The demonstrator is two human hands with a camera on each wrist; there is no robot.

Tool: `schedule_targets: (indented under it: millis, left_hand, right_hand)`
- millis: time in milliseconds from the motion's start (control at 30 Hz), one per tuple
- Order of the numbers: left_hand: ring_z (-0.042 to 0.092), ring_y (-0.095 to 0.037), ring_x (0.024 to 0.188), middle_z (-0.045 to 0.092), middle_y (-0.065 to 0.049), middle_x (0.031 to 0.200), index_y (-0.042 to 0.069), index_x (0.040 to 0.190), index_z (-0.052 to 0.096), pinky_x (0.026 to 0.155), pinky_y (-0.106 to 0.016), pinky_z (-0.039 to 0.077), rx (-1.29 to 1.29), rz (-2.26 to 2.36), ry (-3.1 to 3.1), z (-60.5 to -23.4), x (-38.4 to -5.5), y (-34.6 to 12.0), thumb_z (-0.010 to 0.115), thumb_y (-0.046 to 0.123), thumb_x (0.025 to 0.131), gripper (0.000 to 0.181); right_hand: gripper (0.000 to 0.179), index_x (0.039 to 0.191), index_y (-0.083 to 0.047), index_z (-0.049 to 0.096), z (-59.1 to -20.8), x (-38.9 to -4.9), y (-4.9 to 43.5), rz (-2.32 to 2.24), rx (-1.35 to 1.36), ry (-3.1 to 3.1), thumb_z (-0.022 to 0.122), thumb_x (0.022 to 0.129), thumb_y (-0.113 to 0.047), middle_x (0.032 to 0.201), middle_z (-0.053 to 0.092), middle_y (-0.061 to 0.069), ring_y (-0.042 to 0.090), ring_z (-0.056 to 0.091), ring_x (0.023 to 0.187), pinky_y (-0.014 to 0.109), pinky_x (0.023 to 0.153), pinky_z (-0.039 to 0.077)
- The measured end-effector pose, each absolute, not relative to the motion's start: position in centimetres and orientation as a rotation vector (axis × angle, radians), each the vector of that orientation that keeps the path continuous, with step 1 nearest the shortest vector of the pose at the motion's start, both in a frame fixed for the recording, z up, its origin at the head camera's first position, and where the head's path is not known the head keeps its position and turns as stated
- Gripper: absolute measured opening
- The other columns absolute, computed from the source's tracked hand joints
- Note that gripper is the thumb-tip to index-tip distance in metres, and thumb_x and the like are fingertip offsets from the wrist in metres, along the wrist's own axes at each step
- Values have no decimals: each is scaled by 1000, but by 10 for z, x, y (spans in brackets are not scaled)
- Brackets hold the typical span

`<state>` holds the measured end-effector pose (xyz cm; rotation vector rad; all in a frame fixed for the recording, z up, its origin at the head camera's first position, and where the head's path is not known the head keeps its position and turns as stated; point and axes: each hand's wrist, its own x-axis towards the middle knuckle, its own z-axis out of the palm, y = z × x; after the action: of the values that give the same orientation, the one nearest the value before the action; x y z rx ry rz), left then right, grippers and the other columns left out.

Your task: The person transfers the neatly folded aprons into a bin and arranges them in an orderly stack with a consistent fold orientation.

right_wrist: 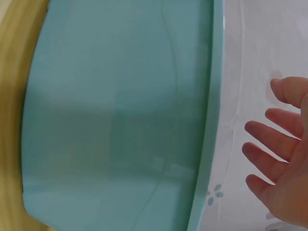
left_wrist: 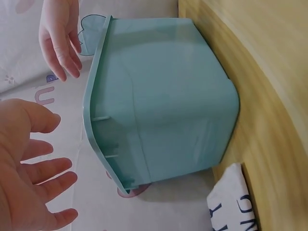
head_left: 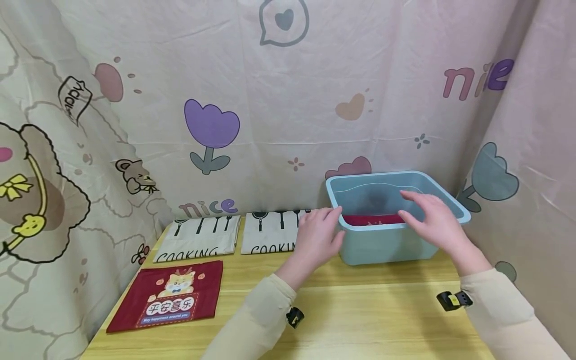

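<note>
A light blue plastic bin (head_left: 382, 247) stands at the back right of the table. Inside it, a piece of dark red cloth (head_left: 360, 220) shows near the front wall. My left hand (head_left: 318, 232) is at the bin's left front corner, fingers spread and holding nothing. Over the bin's right part hovers my right hand (head_left: 432, 220), its fingers loosely bent with nothing between them. In the left wrist view, the left hand's fingers (left_wrist: 53, 173) are apart from the bin's rim. The right wrist view shows the right hand's fingers (right_wrist: 269, 139) above the rim level.
Two folded white cloths printed "COOKING" lie along the back, one at the left (head_left: 198, 240) and one in the middle (head_left: 270, 235). A dark red cloth with a cartoon animal (head_left: 207, 290) lies flat at the front left. A patterned curtain (head_left: 288, 100) hangs behind the wooden table (head_left: 360, 320).
</note>
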<state>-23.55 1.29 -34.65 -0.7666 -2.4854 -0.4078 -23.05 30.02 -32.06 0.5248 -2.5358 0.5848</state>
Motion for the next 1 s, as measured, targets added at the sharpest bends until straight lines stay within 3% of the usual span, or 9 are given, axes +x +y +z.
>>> schedule_targets:
  millis: [667, 733, 833, 1000]
  left_hand:
    - [53, -26, 119, 59, -8, 131, 12, 136, 58, 102, -56, 38, -812, -200, -2343, -379, -228, -29, 71, 24, 88, 51]
    - [53, -26, 120, 59, -7, 132, 13, 137, 57, 103, -57, 38, -833, -168, -2349, -381, -225, -32, 71, 25, 88, 52]
    - [54, -26, 119, 60, -6, 132, 13, 137, 57, 103, -57, 38, -862, -124, -2336, -385, -222, -37, 73, 27, 87, 54]
    - [54, -26, 120, 60, -7, 130, 12, 136, 57, 103, -59, 37, -893, -118, -2315, -393, -220, -48, 76, 26, 85, 57]
  right_hand:
    - [55, 126, -1, 63, -348, -221, 254, 487, 729, -2267, 81, 75, -9, 119, 66, 20, 42, 52, 118, 65, 96, 38]
    - [51, 125, 0, 63, -350, -221, 250, 480, 768, -2225, 78, 78, -12, 118, 67, 19, 41, 53, 117, 63, 97, 38]
    - [44, 124, 0, 64, -354, -220, 244, 468, 826, -2173, 69, 91, -29, 118, 67, 17, 40, 55, 117, 60, 99, 37]
    - [58, 125, -1, 64, -357, -217, 232, 463, 890, -2128, 44, 102, -51, 120, 67, 14, 38, 56, 117, 49, 109, 34]
